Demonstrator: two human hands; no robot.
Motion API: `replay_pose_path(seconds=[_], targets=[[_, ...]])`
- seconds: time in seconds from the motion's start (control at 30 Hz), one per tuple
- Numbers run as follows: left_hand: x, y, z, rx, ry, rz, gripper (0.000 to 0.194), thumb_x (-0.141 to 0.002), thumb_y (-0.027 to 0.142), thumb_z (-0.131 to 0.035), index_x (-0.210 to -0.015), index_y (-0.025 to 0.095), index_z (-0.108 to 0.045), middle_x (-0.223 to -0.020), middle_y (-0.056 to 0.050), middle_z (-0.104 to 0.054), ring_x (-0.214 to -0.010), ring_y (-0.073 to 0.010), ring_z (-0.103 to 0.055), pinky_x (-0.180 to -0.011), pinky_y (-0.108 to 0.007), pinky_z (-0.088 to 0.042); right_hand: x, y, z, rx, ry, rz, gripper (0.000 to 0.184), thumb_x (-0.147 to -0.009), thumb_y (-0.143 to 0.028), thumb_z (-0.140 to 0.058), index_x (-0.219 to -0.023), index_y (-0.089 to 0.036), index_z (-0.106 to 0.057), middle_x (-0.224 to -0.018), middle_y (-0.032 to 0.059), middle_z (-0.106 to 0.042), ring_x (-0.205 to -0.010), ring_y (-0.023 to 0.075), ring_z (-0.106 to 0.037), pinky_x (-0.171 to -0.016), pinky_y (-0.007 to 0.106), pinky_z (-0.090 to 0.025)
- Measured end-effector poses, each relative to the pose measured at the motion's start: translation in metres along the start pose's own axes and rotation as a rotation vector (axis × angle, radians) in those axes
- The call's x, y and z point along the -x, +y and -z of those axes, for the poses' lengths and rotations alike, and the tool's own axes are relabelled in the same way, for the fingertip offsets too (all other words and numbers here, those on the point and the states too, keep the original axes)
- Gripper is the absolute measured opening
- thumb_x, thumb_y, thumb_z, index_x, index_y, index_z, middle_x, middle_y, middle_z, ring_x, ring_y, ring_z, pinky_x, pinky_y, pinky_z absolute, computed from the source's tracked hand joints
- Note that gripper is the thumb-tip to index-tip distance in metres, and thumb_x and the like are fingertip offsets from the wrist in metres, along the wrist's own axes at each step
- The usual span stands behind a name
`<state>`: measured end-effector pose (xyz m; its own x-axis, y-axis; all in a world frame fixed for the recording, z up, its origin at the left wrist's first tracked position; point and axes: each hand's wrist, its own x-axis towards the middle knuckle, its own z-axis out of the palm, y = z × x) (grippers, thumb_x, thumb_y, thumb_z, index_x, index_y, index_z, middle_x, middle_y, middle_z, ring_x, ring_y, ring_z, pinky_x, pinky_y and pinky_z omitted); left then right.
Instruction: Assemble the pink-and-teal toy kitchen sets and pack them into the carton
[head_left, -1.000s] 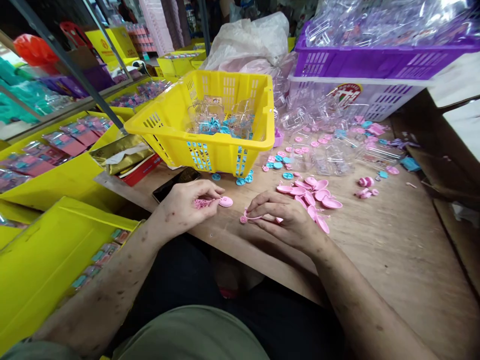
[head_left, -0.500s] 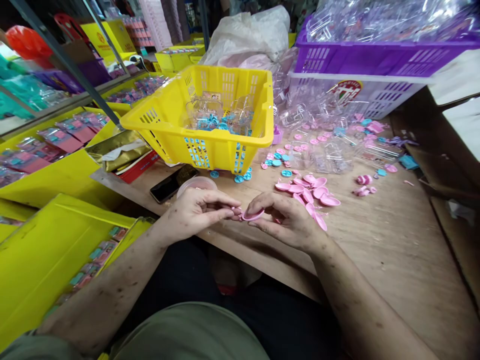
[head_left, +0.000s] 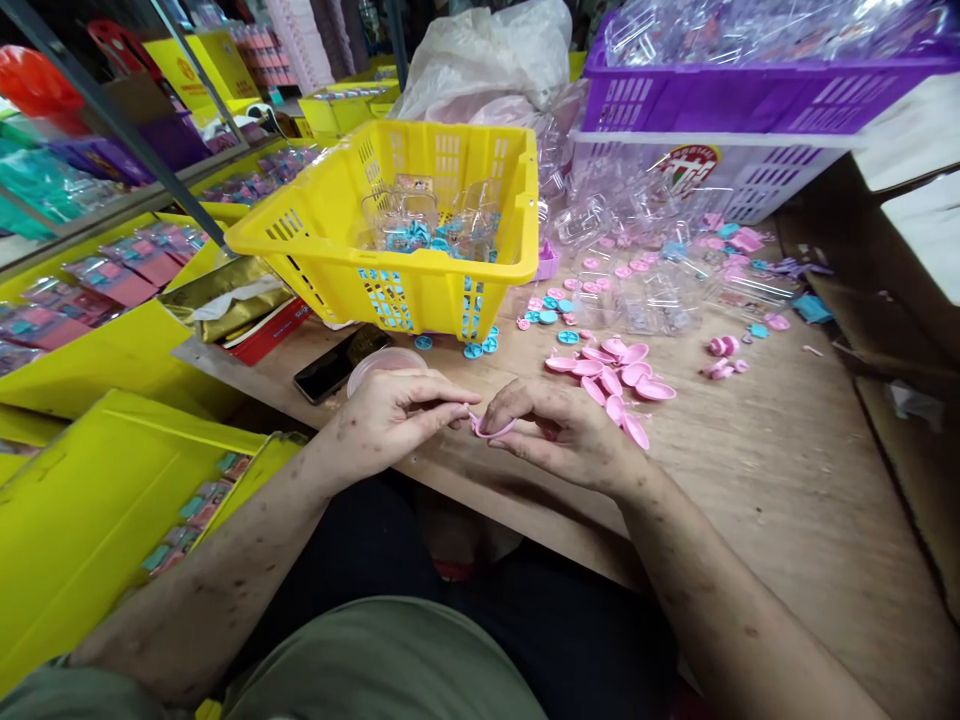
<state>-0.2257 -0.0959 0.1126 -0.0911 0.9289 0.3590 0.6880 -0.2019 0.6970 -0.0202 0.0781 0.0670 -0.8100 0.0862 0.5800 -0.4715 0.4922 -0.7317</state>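
Pinching pink plastic [head_left: 496, 433], left hand [head_left: 390, 418] and right hand [head_left: 566, 432] face inward

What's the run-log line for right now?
left hand: fingertips at pink oval piece | right hand: pinching same piece | pink pile: on table | yellow basket: upright

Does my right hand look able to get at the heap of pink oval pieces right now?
Probably yes: the heap lies beside your right hand, with nothing visible blocking it, though that hand holds a pink piece.
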Motion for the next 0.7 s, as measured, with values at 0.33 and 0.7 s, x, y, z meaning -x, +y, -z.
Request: replay_pose_path(seconds=[0.33,0.7], targets=[[-0.003,0.006,0.004,-0.064,0.004,-0.022,0.021,-0.109,0.034,-0.076,-0.117,0.023,-0.092,-0.1,-0.006,-0.089,-0.089,-0.0208,-0.079,-0.081,-0.03,-0.062,-0.001,-0.002,0.001,0.013,0.001,0.035,0.006,-0.113,-0.02,-0.074,-0.117,-0.022,-0.077,-0.108,0.0065,-0.083,-0.104,0.0185,-0.081,-0.094,0.032,-0.068],[-0.001,0.012,-0.005,0.019,-0.003,0.016,0.019,-0.108,0.032,-0.076,-0.113,0.023,-0.092,-0.11,-0.008,-0.09,-0.095,-0.022,-0.084,-0.085,-0.03,-0.069,-0.002,-0.004,-0.001,0.146,0.031,0.124,0.009,-0.113,-0.017,-0.073,-0.12,-0.023,-0.076,-0.109,0.0056,-0.083,-0.105,0.0186,-0.082,-0.095,0.031,-0.068]])
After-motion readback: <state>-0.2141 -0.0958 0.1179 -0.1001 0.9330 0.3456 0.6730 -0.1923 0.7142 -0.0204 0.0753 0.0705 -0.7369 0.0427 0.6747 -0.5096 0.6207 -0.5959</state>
